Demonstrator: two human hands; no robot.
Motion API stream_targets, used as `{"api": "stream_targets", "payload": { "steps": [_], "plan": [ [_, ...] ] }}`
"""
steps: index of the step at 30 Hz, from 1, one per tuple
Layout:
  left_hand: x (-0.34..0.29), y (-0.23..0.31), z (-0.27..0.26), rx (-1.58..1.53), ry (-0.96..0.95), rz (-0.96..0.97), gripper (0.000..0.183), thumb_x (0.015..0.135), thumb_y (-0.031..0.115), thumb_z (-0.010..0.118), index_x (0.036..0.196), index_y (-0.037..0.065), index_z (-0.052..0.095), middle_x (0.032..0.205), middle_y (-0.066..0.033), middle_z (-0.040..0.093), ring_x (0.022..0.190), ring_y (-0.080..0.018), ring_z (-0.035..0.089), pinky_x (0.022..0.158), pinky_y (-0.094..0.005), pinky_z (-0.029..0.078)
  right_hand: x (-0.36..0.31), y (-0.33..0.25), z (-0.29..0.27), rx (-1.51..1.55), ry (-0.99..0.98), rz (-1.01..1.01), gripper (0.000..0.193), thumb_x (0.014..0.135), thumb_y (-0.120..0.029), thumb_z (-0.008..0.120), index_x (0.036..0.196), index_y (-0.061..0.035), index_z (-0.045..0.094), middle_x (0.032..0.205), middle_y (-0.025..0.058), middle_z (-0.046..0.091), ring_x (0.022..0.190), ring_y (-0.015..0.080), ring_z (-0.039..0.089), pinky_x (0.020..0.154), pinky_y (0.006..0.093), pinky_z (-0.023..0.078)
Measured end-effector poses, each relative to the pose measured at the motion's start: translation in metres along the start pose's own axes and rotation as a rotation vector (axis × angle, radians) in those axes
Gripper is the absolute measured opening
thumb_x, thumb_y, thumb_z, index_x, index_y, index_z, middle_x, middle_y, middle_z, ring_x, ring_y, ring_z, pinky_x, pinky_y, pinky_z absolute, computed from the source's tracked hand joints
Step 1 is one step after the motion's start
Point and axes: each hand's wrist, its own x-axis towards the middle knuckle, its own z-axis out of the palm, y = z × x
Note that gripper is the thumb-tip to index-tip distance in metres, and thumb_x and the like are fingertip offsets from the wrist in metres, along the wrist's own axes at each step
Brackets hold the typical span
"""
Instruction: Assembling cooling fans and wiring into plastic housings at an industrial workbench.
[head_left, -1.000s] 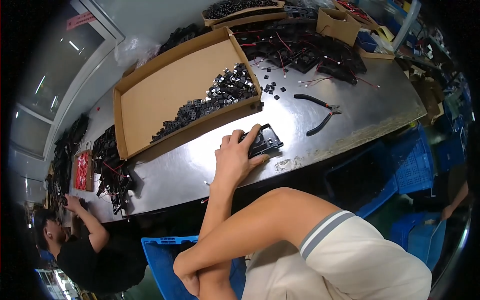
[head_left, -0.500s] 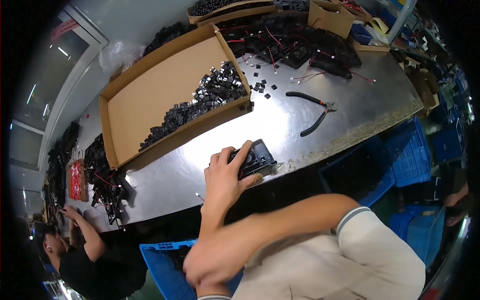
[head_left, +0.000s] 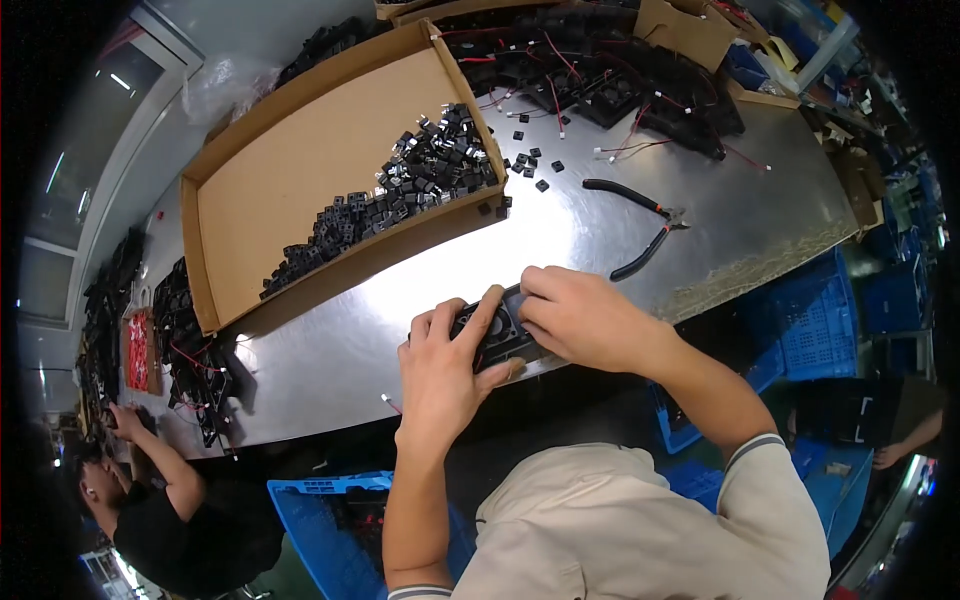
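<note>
Just nearer me than the cardboard box (head_left: 400, 241), my left hand (head_left: 437, 368) grips a black plastic part (head_left: 502, 347); my right hand (head_left: 588, 318) bends over its free end, whether pinching I cannot tell. It looks light, stiff, perhaps brittle at thin rims, so I'd hold its long edges. Right of the box, pliers (head_left: 626, 191) slightly crowd me; small black blocks (head_left: 527, 160) lie clear

The black housing (head_left: 505, 335) you hold looks like moulded plastic with a low sheen. Your workbench (head_left: 330, 350) is smooth metal, bright with glare, its right-hand front edge (head_left: 745, 277) rough. The tray (head_left: 290, 150) is matt cardboard; the small components (head_left: 440, 160) in it pair black plastic with shiny metal. The perforated crate (head_left: 815, 315) is plastic, the bag (head_left: 225, 90) glossy, crinkled film, your shirt (head_left: 640, 525) matt cloth.
</note>
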Motion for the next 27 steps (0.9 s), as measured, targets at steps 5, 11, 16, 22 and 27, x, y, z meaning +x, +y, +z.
{"api": "stream_targets", "payload": {
  "steps": [5,11,16,22,27],
  "plan": [
    [0.004,0.004,-0.004,-0.014,-0.032,-0.017,0.081,0.070,0.021,0.085,0.144,0.025,0.051,0.125,-0.0142,0.055,0.114,-0.0354,0.051,0.100,-0.0451,0.045,0.001,0.005,-0.002,0.047,-0.050,0.009,0.011,0.079,-0.008,0.068,0.085,-0.0015,0.061,0.090,0.0116,0.053,0.081,0.0305,0.059,0.071,0.0402,0.051],
    [0.000,0.000,-0.005,-0.014,-0.003,-0.027,0.081,0.069,0.021,0.085,0.142,0.026,0.052,0.122,-0.0139,0.057,0.112,-0.0352,0.052,0.098,-0.0448,0.046,0.011,0.030,-0.011,0.366,-0.128,0.045,0.016,0.085,-0.014,0.067,0.094,-0.0008,0.066,0.090,0.0116,0.059,0.084,0.0286,0.061,0.072,0.0366,0.051],
    [-0.001,-0.002,-0.001,-0.024,0.019,-0.016,0.076,0.071,0.034,0.083,0.141,0.030,0.053,0.126,-0.0099,0.056,0.115,-0.0313,0.052,0.089,-0.0463,0.045,0.049,0.104,-0.011,-0.005,0.279,0.490,0.021,0.086,-0.018,0.067,0.099,-0.0011,0.071,0.096,0.0154,0.068,0.086,0.0322,0.065,0.078,0.0400,0.051],
    [-0.001,0.001,-0.001,-0.036,0.019,-0.042,0.075,0.072,0.028,0.084,0.141,0.027,0.054,0.121,-0.0138,0.058,0.113,-0.0349,0.053,0.097,-0.0447,0.046,0.052,0.110,0.000,-0.103,0.224,0.485,0.027,0.084,-0.020,0.070,0.104,-0.0020,0.070,0.101,0.0158,0.064,0.095,0.0336,0.063,0.086,0.0415,0.050],
    [-0.001,-0.001,0.000,-0.040,0.020,-0.039,0.075,0.073,0.027,0.084,0.141,0.027,0.054,0.122,-0.0136,0.058,0.113,-0.0345,0.053,0.097,-0.0452,0.047,0.050,0.106,-0.004,-0.106,0.165,0.535,0.023,0.084,-0.016,0.069,0.102,-0.0013,0.070,0.097,0.0159,0.065,0.093,0.0339,0.063,0.084,0.0409,0.050]
  ]
}}
